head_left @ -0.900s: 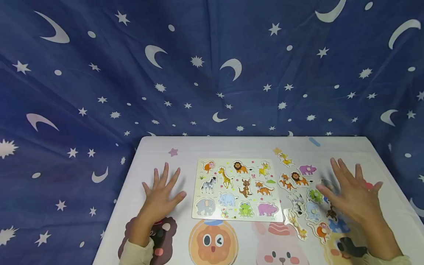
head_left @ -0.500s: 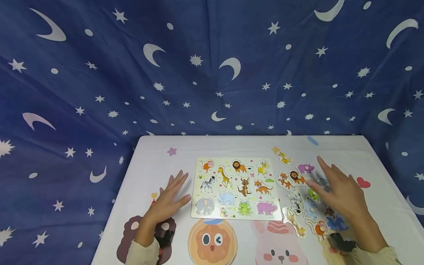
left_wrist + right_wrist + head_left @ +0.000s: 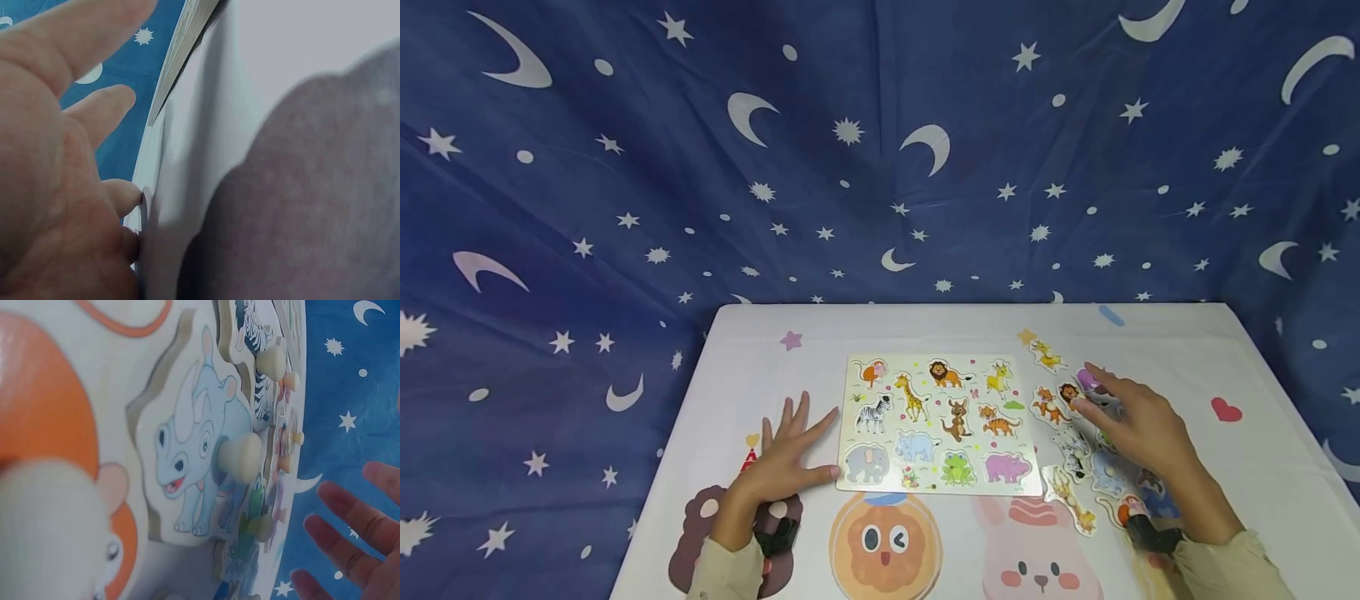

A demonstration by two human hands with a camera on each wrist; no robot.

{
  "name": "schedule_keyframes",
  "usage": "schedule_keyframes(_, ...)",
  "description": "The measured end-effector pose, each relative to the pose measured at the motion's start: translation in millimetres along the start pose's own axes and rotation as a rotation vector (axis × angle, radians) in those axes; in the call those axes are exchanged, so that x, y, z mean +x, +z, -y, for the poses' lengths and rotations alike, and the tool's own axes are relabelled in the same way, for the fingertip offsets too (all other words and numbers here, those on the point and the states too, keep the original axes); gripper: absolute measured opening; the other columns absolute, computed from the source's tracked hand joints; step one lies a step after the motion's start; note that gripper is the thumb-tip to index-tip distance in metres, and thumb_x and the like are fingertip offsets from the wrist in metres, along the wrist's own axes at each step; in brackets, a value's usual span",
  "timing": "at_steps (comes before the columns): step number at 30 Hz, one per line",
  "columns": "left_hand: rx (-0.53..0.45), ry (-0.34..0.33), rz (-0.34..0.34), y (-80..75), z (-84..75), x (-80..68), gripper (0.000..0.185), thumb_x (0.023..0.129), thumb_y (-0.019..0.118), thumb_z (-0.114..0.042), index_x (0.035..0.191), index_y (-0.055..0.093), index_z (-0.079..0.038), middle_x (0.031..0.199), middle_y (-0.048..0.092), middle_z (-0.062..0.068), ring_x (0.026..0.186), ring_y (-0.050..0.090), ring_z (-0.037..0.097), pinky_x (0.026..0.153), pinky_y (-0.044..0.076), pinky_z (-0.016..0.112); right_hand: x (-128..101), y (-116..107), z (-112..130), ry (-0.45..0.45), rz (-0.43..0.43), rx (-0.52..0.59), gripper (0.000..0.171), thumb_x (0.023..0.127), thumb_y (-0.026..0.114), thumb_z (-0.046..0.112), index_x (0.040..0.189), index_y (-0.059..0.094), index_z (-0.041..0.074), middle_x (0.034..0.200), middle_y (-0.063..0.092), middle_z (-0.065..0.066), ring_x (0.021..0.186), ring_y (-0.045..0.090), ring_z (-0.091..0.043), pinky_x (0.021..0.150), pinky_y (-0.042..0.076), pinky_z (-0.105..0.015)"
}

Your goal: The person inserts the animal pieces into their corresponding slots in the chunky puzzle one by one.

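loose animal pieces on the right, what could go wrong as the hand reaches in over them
The loose pieces lie crowded and some overlap, so the right hand, open above them, could knock neighbours aside while going for one. Each has a small knob, like the blue rhino piece, which may slip from the fingers. The puzzle board might slide, since the left hand only touches its left edge with straight fingers.
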State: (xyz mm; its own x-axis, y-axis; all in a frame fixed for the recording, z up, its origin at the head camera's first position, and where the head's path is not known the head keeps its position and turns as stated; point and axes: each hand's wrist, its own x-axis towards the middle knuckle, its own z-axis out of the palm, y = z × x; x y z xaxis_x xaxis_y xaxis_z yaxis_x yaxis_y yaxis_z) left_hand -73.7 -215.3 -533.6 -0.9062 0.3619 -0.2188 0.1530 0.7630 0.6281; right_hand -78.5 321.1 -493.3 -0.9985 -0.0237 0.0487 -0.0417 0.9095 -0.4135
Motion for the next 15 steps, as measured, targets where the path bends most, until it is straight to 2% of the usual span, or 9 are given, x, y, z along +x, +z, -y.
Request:
schedule_keyframes(4, 0.084, -0.009, 0.033, 4.8, -0.6, -0.4, 0.093, 0.081, 0.075, -0.064, 0.159, 0.032, -0.039, 0.172, -0.009, 0.014, 0.156, -0.02, 0.045, 0.114, -0.019, 0.074, 0.4, 0.9, -3.0, -0.028, -0.027, 0.033, 0.071, 0.094, 0.07, 0.048, 0.15, 0.051, 0.009, 0.119, 0.068, -0.03, 0.112, 0.062, -0.052, 0.084, 0.05, -0.072)
schedule_keyframes(7, 0.132, -0.022, 0.063, 7.0, -1.3, 0.2, 0.093, 0.08, 0.073, -0.07, 0.158, 0.032, -0.042, 0.172, -0.014, 0.011, 0.155, -0.024, 0.044, 0.113, -0.021, 0.074, 0.6, 2.1, -7.8, -0.019, -0.028, 0.045, 0.068, 0.094, 0.071, 0.047, 0.147, 0.054, 0.007, 0.116, 0.07, -0.027, 0.102, 0.066, -0.045, 0.08, 0.054, -0.067)
schedule_keyframes(11, 0.147, -0.019, 0.073, 7.2, -2.5, 1.6, 0.091, 0.08, 0.072, -0.07, 0.157, 0.032, -0.043, 0.172, -0.015, 0.01, 0.154, -0.025, 0.044, 0.113, -0.021, 0.074, -0.7, 2.9, -16.7, 0.018, -0.029, 0.063, 0.068, 0.094, 0.072, 0.046, 0.146, 0.056, 0.005, 0.114, 0.07, -0.027, 0.097, 0.067, -0.041, 0.075, 0.059, -0.058)
schedule_keyframes(15, 0.148, -0.017, 0.063, 6.8, -3.8, 0.7, 0.09, 0.08, 0.073, -0.068, 0.157, 0.035, -0.041, 0.172, -0.013, 0.011, 0.155, -0.023, 0.045, 0.113, -0.02, 0.074, -4.2, -1.0, -26.3, 0.055, -0.04, 0.085, 0.065, 0.093, 0.074, 0.044, 0.141, 0.06, 0.002, 0.107, 0.071, -0.024, 0.092, 0.066, -0.038, 0.065, 0.06, -0.042)
